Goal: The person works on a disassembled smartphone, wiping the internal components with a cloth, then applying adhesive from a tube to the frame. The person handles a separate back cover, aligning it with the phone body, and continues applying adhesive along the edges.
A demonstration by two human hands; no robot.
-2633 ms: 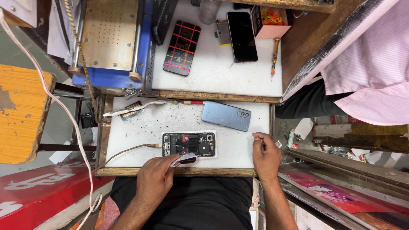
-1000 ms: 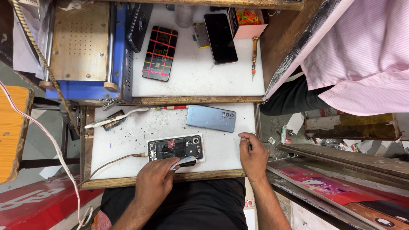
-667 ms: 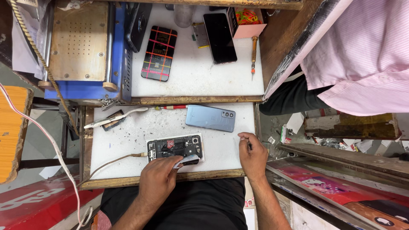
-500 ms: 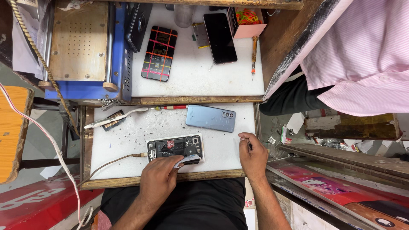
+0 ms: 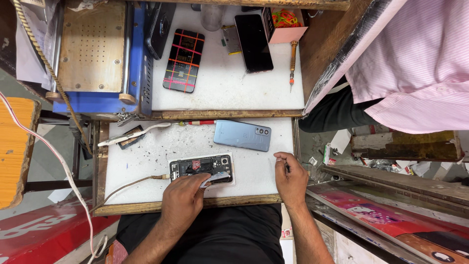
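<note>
**On the lower tray: opened phone under the left hand**

On the white tray (image 5: 146, 166), near its front edge, lies the opened phone (image 5: 198, 166), back off, dark internals up, long axis left to right. A cable (image 5: 132, 185) runs into its left end from the tray's left side.

Left hand (image 5: 183, 200): resting on the phone's lower right part, fingers curled narrow, pinching a small pale strip (image 5: 217, 177) at the phone's right end. What the strip is, cannot tell.

Right hand (image 5: 290, 178): at the tray's right edge, well apart from the phone, fingers drawn together around a thin dark tool (image 5: 286, 168); most of the tool is hidden by the fingers.

Blue back cover (image 5: 243, 135): flat on the tray, just above the phone, tilted slightly, camera end to the right. White tweezers (image 5: 132, 134) lie at the tray's upper left; a red-handled driver (image 5: 195, 122) lies along the tray's top edge. Dark specks are scattered over the tray.

Upper shelf (image 5: 220, 88): a phone with a red grid on its screen (image 5: 184, 60), a black phone (image 5: 253, 42), an orange-handled driver (image 5: 292, 62), a pink box (image 5: 286, 24). Blue machine (image 5: 95, 54) to the left.

A person in a pink shirt (image 5: 415, 63) is at the right.
</note>
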